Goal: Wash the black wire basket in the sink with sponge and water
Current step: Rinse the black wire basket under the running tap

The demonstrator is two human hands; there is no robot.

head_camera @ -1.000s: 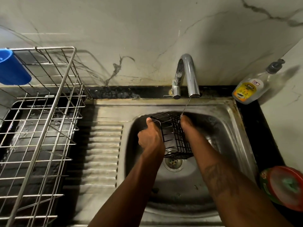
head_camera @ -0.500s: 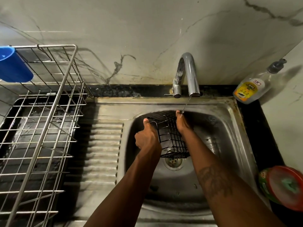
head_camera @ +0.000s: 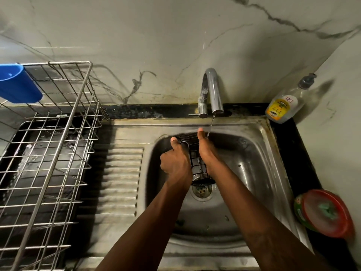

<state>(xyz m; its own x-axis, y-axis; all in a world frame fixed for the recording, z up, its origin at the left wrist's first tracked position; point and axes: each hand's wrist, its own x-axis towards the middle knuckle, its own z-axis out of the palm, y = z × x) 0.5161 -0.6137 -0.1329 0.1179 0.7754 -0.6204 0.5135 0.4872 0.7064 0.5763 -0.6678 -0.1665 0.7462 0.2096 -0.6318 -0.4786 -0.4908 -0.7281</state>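
Grips black wire basket [head_camera: 197, 165] over the sink [head_camera: 254, 182] drain [head_camera: 202, 191], left hand [head_camera: 175, 163] curled round its left rim, right hand [head_camera: 206, 153] against the right side, fingers hidden. Could slip on wet wire, drop.

Black wire basket [head_camera: 197, 165]: 1.
Grips: 2, namely left grip [head_camera: 175, 163] and right grip [head_camera: 207, 153].
Sink [head_camera: 263, 133]: 1.
Tap [head_camera: 212, 89]: 1.
Pump bottle [head_camera: 281, 106]: 1.
Steel wire rack [head_camera: 58, 133]: 1.
Blue plastic cup [head_camera: 17, 83]: 1.
Red-lidded tub [head_camera: 326, 212]: 1, blurred, possibly 2 stacked pieces.
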